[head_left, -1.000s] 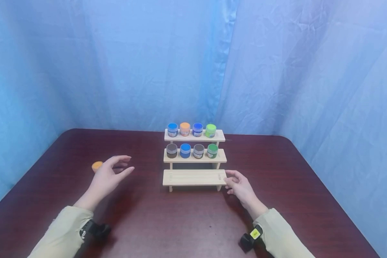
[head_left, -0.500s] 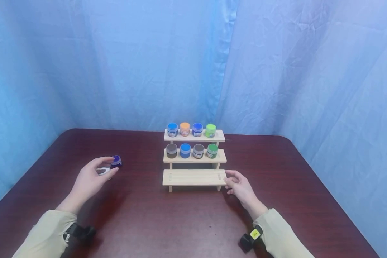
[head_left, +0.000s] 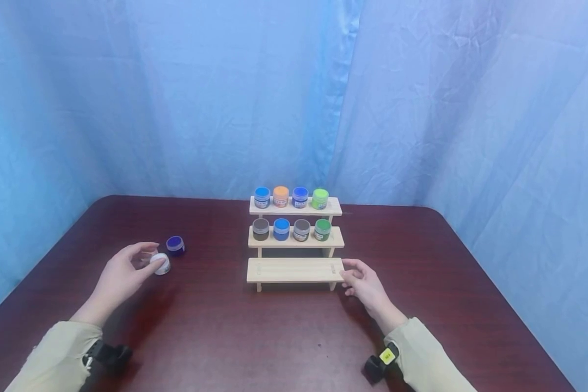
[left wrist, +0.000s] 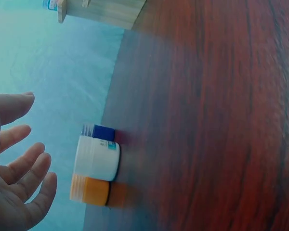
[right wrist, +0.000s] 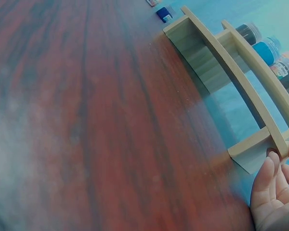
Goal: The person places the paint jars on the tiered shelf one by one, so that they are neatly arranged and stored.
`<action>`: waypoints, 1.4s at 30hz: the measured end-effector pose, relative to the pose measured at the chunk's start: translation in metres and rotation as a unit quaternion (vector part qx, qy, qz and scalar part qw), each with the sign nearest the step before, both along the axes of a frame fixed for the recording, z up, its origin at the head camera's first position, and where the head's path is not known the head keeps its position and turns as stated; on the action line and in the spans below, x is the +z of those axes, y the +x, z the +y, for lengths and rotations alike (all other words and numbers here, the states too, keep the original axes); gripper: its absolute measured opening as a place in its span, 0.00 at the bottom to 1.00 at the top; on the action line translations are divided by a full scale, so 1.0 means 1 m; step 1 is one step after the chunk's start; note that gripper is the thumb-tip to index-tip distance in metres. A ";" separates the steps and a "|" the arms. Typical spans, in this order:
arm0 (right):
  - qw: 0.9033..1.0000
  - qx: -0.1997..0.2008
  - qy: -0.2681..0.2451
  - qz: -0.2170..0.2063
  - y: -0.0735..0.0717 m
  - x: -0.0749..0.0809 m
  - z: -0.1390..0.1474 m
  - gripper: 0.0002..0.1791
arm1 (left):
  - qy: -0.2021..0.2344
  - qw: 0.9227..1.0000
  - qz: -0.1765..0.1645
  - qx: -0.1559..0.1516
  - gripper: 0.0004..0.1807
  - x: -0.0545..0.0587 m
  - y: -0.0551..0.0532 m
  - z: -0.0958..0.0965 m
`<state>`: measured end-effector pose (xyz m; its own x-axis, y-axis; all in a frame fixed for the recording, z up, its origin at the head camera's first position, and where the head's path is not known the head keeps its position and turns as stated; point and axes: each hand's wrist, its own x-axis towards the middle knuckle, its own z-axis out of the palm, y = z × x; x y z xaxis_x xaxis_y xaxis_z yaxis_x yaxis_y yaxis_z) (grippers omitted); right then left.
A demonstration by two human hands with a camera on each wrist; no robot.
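Observation:
My left hand point(head_left: 120, 275) hovers at a small white paint jar point(head_left: 161, 264), thumb and fingers spread. In the left wrist view those fingers stand apart from the jars, with air between. A dark blue jar point(head_left: 175, 246) stands just beyond the white one. An orange jar point(left wrist: 95, 191) shows beside it in the left wrist view, hidden behind the hand in the head view. My right hand point(head_left: 367, 286) pinches the right end of the lowest shelf of a three-tier wooden display stand point(head_left: 294, 268), thumb on top and fingers beneath.
Along the top tier stand light blue, orange, blue and lime jars point(head_left: 320, 199). The middle tier bears two dark brown jars, a blue jar point(head_left: 281, 230) and a green jar point(head_left: 322, 230). Blue curtains point(head_left: 215, 98) hang behind the dark red wooden table point(head_left: 255, 343).
My left hand has drawn back leftward and toward me, uncovering the dark blue and white jars while covering the orange one. My right hand has kept its grip on the stand.

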<state>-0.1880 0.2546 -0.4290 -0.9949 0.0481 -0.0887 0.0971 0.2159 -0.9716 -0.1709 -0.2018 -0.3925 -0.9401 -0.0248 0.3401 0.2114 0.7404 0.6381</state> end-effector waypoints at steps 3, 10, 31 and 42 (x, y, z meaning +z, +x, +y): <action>1.000 0.001 -0.001 0.000 0.000 0.000 0.000 0.21 | -0.009 1.000 -0.003 0.004 0.22 -0.003 -0.001 -0.002; 1.000 -0.003 0.002 0.002 0.000 0.000 0.000 0.22 | -0.018 1.000 -0.005 0.001 0.22 -0.007 -0.003 -0.006; 1.000 -0.007 0.010 0.001 0.002 0.001 -0.001 0.22 | -0.008 0.995 -0.098 -0.017 0.32 -0.011 -0.004 -0.007; 1.000 -0.004 0.003 0.002 0.002 0.001 -0.001 0.21 | -0.035 0.996 -0.072 -0.025 0.29 -0.014 -0.012 -0.009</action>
<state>-0.1863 0.2535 -0.4277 -0.9948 0.0571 -0.0838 0.0945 0.2212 -0.9706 -0.1831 -0.2112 -0.4068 -0.9788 0.0423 0.2003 0.1587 0.7747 0.6121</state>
